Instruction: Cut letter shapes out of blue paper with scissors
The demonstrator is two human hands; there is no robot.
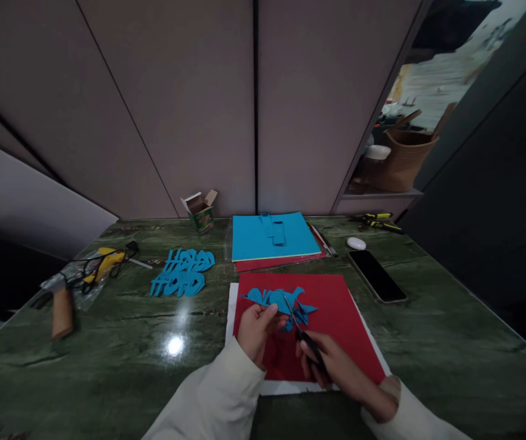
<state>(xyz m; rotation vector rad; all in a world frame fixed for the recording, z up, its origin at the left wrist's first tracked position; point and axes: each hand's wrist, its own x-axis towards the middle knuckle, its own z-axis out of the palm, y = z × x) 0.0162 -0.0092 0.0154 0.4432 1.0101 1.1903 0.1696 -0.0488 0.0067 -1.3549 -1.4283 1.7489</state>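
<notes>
Left hand (254, 329) pinches the cutout (277, 299), right hand (332, 357) wraps the scissors (308, 343), tips against it! From the hands: phone (376, 276) at two o'clock, letters (178, 287) at ten.

Just one camera is at work here, worn on the person's head on the near side of the table (107, 379), facing forward and tipped down, so that both sleeves (226, 391) come in from the bottom. It sits near enough to put the left hand (254, 330) and right hand (329, 360) in the lower middle, yet looks wide enough to catch both table sides. Beyond the far edge it meets the panels (336, 110) head-on, with a shelf (377, 196) at right.
</notes>
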